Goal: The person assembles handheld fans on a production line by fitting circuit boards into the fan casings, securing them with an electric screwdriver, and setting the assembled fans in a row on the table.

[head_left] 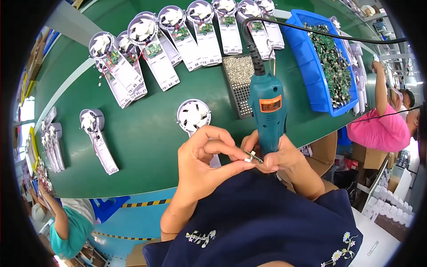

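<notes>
My right hand grips a teal electric screwdriver that hangs on a black cable, its tip pointing down toward me. My left hand pinches a small screw between thumb and forefinger and holds it at the screwdriver's tip. Just beyond my left hand lies a white handheld fan body with its round blade housing up, partly hidden by my fingers. Both hands hover over the near edge of the green conveyor belt.
Several white fan bodies with exposed circuit boards lie in a row across the belt's far side. A grey tray of screws and a blue bin of small boards sit to the right. Other people work at the left and right.
</notes>
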Tool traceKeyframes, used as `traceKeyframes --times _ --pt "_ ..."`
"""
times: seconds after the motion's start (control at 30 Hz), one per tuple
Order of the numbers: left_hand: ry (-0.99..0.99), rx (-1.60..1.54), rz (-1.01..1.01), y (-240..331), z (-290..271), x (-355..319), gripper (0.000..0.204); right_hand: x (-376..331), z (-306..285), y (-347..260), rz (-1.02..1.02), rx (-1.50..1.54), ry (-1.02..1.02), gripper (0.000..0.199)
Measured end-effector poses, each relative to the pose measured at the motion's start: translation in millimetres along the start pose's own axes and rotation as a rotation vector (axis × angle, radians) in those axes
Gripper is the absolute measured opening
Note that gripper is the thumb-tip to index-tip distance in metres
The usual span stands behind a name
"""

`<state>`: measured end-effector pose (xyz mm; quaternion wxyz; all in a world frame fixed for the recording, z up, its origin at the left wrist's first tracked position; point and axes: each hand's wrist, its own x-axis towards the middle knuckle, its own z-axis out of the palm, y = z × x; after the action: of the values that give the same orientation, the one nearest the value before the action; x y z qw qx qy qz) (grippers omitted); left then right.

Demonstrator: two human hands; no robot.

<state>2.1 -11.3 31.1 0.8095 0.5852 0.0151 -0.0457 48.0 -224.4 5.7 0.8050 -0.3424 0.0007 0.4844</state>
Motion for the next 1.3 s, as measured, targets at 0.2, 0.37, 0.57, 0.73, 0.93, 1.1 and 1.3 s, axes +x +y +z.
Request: traceKeyframes --times 0.2,0.37,0.57,0.73,0.93,1.1,1.3 --pt "-0.008 0.005 -0.043 -1.3 -2.1 -7.1 0.039 -3.2 5.1 14.8 -0.103 -0.030 0.046 0.065" --pt "0.002 0.197 0.117 2.5 -3.9 -9.0 0.058 -1.3 3.9 11.6 -0.082 -0.066 0.028 0.047" --pt "0.331 0.848 0.380 4.3 -44.0 -31.5 0.057 4.6 14.2 0.7 -0.120 -0.227 0.227 0.037" --pt "0.109 0.859 0.196 -5.7 -43.8 -22.4 0.058 15.0 15.3 8.7 -0.118 -0.232 0.238 0.039" --pt "0.271 0.766 0.286 -19.8 -44.9 -8.9 0.022 27.1 33.9 7.8 -0.158 -0.558 0.389 0.041" --pt "0.372 0.547 0.220 -32.5 -43.0 -10.8 0.016 44.0 49.7 19.8 -0.358 -0.956 0.404 0.033" --pt "0.436 0.303 0.096 -37.6 -44.0 -10.7 0.011 53.0 57.6 19.8 -0.424 -1.291 0.392 0.035"
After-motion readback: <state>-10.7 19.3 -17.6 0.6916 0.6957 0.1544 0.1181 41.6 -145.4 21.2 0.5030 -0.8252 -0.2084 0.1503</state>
